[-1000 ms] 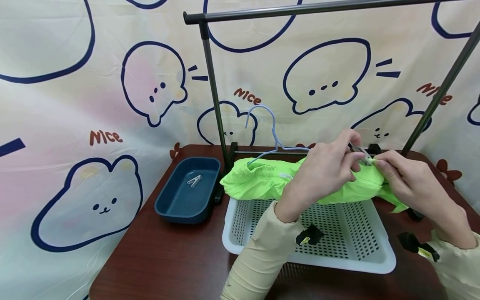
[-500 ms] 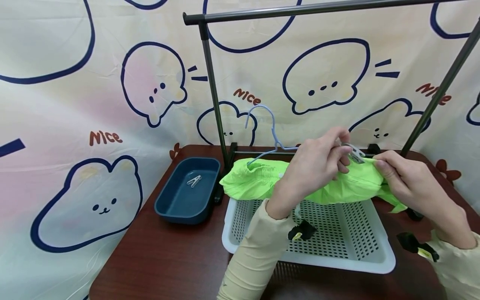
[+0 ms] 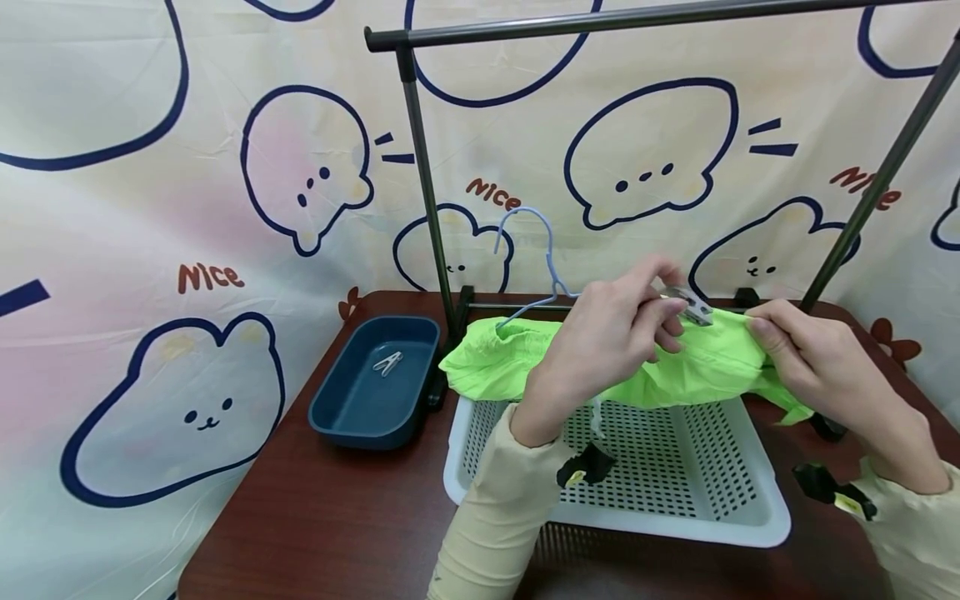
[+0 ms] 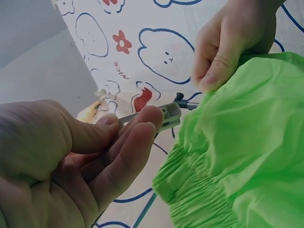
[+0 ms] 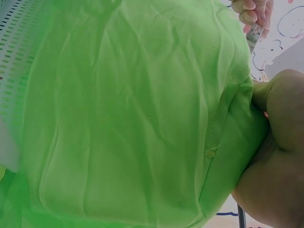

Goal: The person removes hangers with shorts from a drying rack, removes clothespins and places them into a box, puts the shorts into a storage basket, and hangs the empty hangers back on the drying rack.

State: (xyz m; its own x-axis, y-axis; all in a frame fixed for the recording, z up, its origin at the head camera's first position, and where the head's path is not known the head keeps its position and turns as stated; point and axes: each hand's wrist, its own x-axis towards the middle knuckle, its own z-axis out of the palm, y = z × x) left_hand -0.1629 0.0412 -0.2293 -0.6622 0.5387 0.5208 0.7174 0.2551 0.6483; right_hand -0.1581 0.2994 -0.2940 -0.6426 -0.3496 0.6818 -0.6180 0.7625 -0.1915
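Note:
A bright green garment [image 3: 705, 367] with a gathered elastic edge spans the back of the white basket [image 3: 750, 533]. My right hand [image 3: 832, 367] pinches its upper right edge; in the right wrist view the garment [image 5: 128, 114] covers most of the picture. Between thumb and fingers, my left hand [image 3: 600, 333] holds a grey clothes peg [image 3: 693, 310], just left of the right hand. In the left wrist view the peg [image 4: 172, 114] is beside the gathered edge. A blue hanger [image 3: 551, 258] has its hook up; its left arm reaches the garment, and its right part is hidden.
A dark blue tub [image 3: 352, 408] with a white clothes peg [image 3: 387, 363] in it stands left of the basket. A dark rack's posts [image 3: 423, 167] and top rail [image 3: 600, 23] rise behind. Everything stands on a brown table [image 3: 337, 517] before a patterned cloth backdrop.
My left hand has moved left with the clothes peg, away from my right hand and the garment's edge. My right hand still pinches the same spot.

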